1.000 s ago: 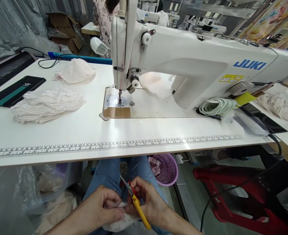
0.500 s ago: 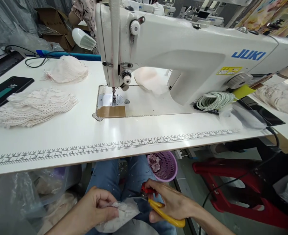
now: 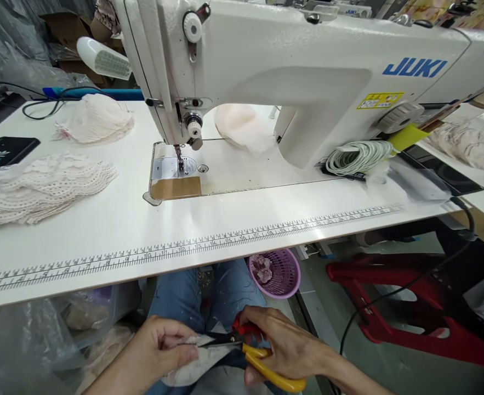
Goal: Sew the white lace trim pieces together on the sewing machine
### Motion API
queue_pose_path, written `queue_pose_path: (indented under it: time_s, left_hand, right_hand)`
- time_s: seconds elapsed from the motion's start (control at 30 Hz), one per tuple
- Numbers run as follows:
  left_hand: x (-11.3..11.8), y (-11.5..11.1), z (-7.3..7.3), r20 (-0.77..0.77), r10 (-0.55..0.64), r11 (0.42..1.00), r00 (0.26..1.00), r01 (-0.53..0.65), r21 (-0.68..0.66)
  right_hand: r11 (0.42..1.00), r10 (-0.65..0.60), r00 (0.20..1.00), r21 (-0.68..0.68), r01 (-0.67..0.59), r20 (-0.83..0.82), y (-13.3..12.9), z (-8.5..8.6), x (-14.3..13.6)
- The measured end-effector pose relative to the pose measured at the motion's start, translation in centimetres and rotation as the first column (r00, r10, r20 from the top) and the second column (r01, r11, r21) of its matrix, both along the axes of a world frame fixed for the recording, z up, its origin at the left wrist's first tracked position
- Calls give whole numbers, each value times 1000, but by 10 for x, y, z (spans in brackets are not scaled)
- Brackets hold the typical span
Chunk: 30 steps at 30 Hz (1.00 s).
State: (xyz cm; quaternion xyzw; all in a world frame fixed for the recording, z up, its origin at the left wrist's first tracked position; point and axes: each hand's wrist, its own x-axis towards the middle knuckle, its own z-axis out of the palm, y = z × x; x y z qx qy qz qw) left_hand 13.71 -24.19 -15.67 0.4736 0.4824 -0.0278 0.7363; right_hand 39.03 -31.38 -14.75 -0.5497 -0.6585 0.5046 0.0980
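My left hand pinches a small piece of thin white fabric above my lap. In my right hand is a pair of scissors with yellow and red handles. The dark blades point left and lie at the fabric, close to my left fingertips; their tips are partly hidden there. Beyond the hands, a white JUKI sewing machine stands on the white table. No fabric lies under its needle. A pale round cloth piece rests behind the needle area.
Stacks of white eyelet fabric and pale cloth lie left, near a black phone-like object. A coil of pale green cord sits right. Below are a purple basket and a red stool. A person's arm shows behind.
The scissors have moved left, and their blades now reach across the fabric to my left fingers. My view has shifted, so the machine appears farther left.
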Motion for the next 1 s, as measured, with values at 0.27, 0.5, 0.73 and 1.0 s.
queue_pose_path:
  time_s: [0.27,0.5,0.73,1.0]
  left_hand:
    - [3,1,5,-24,39,999,999,-39,-5]
    - [1,8,12,6,-60,998,998,60,-15]
    - [-3,6,3,5,-24,1000,1000,23,3]
    - [-1,8,6,6,-19,1000,1000,19,-14]
  right_hand:
    - [1000,-15,999,6,15,41,1,-2,-2]
    - [999,-29,1000,-20,29,9,6,1,-4]
    - [999,-31,998,29,30,57,3,0,-3]
    - [997,-60,998,39,59,24,6,-2,-6]
